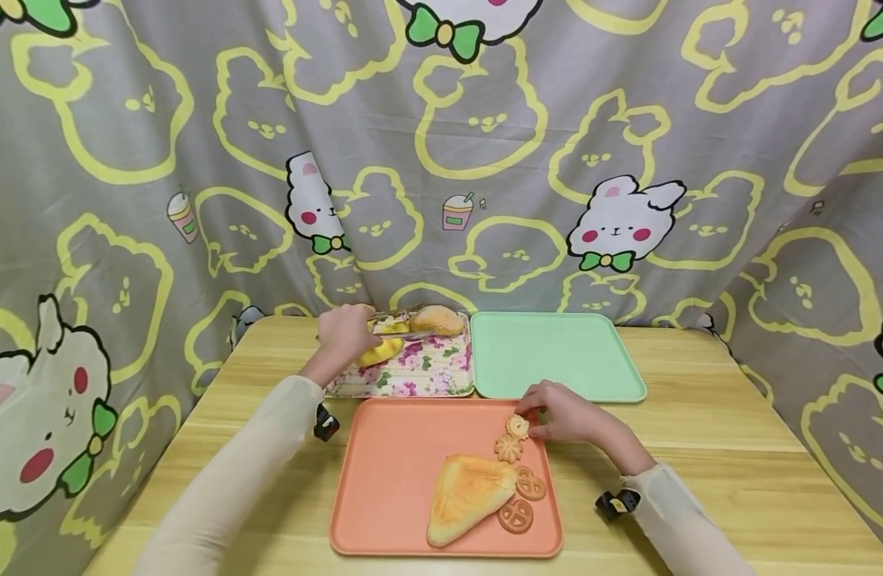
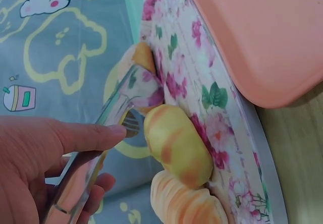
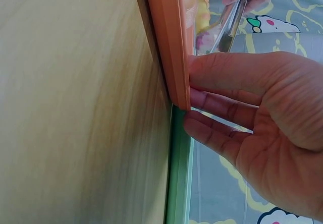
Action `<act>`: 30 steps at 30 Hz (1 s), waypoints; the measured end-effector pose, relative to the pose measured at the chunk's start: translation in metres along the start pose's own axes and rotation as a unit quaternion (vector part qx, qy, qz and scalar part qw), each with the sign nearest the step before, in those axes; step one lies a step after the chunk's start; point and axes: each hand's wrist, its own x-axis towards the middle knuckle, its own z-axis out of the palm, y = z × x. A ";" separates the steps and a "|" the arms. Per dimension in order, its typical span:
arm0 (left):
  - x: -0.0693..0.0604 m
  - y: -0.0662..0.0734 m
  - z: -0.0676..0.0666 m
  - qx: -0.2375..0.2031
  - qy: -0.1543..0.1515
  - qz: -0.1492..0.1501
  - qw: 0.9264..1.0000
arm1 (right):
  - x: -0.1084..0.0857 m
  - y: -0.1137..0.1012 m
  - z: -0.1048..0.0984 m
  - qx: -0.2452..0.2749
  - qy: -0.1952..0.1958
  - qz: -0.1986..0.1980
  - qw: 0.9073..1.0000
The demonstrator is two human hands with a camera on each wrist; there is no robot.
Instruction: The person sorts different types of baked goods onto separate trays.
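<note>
My left hand (image 1: 344, 336) grips metal tongs (image 2: 118, 103) over the floral tray (image 1: 441, 376) at the back left. The tongs' tips are beside a round bun (image 1: 437, 320); whether they touch it I cannot tell. A yellow bread roll (image 2: 179, 146) and a ridged pale roll (image 2: 186, 199) lie below the tongs. My right hand (image 1: 557, 412) is at the far right corner of the orange tray (image 1: 391, 472), fingers bent beside a round cookie (image 1: 517, 426). Its fingertips are partly hidden by the tray's rim in the right wrist view, so a pinch cannot be confirmed.
On the orange tray lie a large triangular bread (image 1: 470, 496), a flower-shaped cookie (image 1: 509, 449) and two brown pretzel-like cookies (image 1: 516, 516). A mint green tray (image 1: 557, 356) stands at the back right. A patterned curtain (image 1: 485, 160) hangs behind the wooden table (image 1: 737, 480).
</note>
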 end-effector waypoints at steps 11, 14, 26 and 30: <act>-0.010 -0.009 -0.011 -0.031 -0.017 0.011 0.999 | 0.001 0.000 -0.001 0.011 -0.009 0.009 1.000; -0.015 -0.013 -0.016 -0.040 -0.019 0.019 0.999 | 0.001 0.000 -0.001 0.011 -0.011 0.011 1.000; -0.041 -0.023 -0.046 -0.075 -0.042 0.045 0.995 | 0.002 -0.001 0.001 0.010 -0.005 0.005 1.000; -0.053 -0.023 -0.053 -0.094 -0.059 0.074 0.991 | 0.001 -0.001 0.001 0.011 -0.001 -0.001 1.000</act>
